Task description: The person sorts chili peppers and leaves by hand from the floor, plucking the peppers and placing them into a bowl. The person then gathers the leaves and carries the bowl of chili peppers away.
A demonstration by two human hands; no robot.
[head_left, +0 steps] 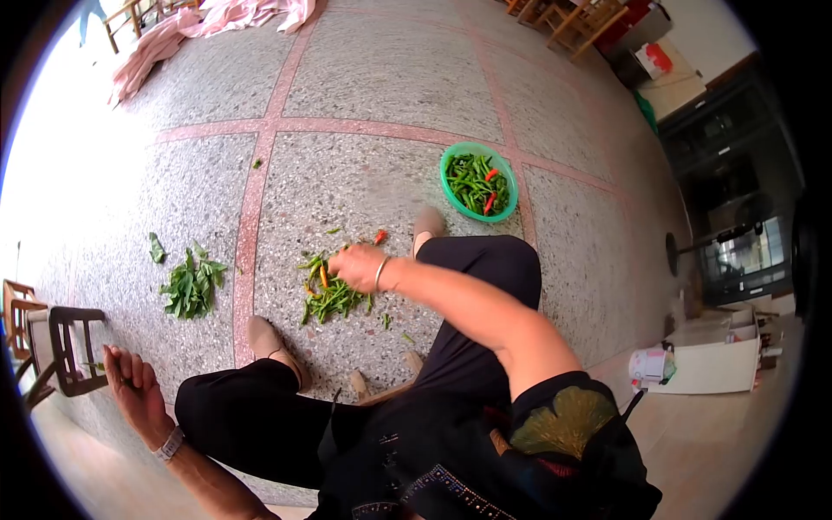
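My left hand (136, 381) is raised at the lower left beside my knee, fingers curled, with the thin green tip of what looks like a chili pepper (94, 366) sticking out. My right hand (354, 267) reaches down over a loose pile of green chili peppers (334, 303) on the floor, between my feet. An orange chili pepper (323, 276) lies in that pile near my fingers, and a red one (380, 236) lies just beyond the hand. My right fingertips are blurred, and whether they grip a pepper is hidden.
A green plastic basket (446, 192) of green and red chili peppers stands beyond my right foot. A heap of green leaves (192, 286) lies on the speckled floor (364, 173) at left. A wooden chair (76, 347) is near my left hand; pink cloth (165, 43) lies at the far left.
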